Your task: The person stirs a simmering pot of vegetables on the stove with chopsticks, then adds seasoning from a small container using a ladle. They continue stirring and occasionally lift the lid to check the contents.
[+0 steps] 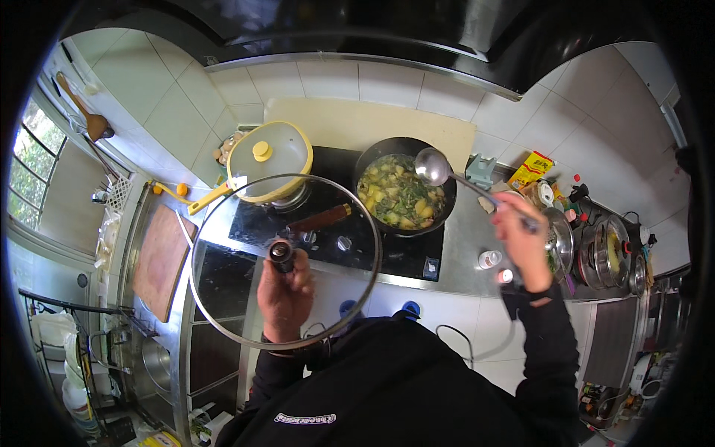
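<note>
My left hand (286, 296) grips the dark knob of a glass pan lid (346, 268) with a metal rim. Through the glass I see that hand and part of the stove. My right hand (522, 237) is around the handle of a metal ladle (433, 166), whose bowl is at the right side of a dark wok (449, 204). Whether the ladle touches the wok cannot be told. Chopped yellow chunks and leafy greens (399, 193) in broth fill the wok. Its brown wooden handle (321, 219) points left and shows through the lid.
A yellow-rimmed covered pan (268, 159) stands on the left burner of the black cooktop (410, 254). Left of it lies a wooden cutting board (159, 257). Small jars (490, 258), a yellow packet (530, 169) and lidded glass pots (606, 257) crowd the right counter. A range hood (357, 33) overhangs everything.
</note>
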`<control>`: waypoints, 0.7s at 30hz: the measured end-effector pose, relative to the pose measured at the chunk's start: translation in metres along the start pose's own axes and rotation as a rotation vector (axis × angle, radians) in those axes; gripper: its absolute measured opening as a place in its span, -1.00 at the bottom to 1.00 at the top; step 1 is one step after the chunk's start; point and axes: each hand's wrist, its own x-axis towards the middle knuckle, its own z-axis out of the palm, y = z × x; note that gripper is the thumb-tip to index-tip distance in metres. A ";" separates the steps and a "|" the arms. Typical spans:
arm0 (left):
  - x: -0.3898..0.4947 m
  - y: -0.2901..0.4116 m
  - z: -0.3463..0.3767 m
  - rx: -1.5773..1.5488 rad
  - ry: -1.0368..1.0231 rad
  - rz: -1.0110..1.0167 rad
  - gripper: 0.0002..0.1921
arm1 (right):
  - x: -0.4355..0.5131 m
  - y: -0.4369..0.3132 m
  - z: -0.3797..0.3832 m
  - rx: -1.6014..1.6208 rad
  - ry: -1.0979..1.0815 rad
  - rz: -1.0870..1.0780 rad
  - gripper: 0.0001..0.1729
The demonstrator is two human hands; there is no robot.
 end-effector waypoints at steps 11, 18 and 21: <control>-0.015 0.020 -0.014 -0.009 -0.007 0.114 -0.57 | 0.023 0.046 0.068 -0.533 -0.498 -0.734 -0.78; -0.025 0.020 -0.022 -0.029 0.060 0.120 -0.59 | -0.008 -0.021 0.009 -0.657 -0.787 -0.758 -0.73; -0.023 0.019 -0.022 -0.010 0.073 0.122 -0.60 | -0.012 -0.004 0.034 -0.714 -0.905 -0.753 -0.65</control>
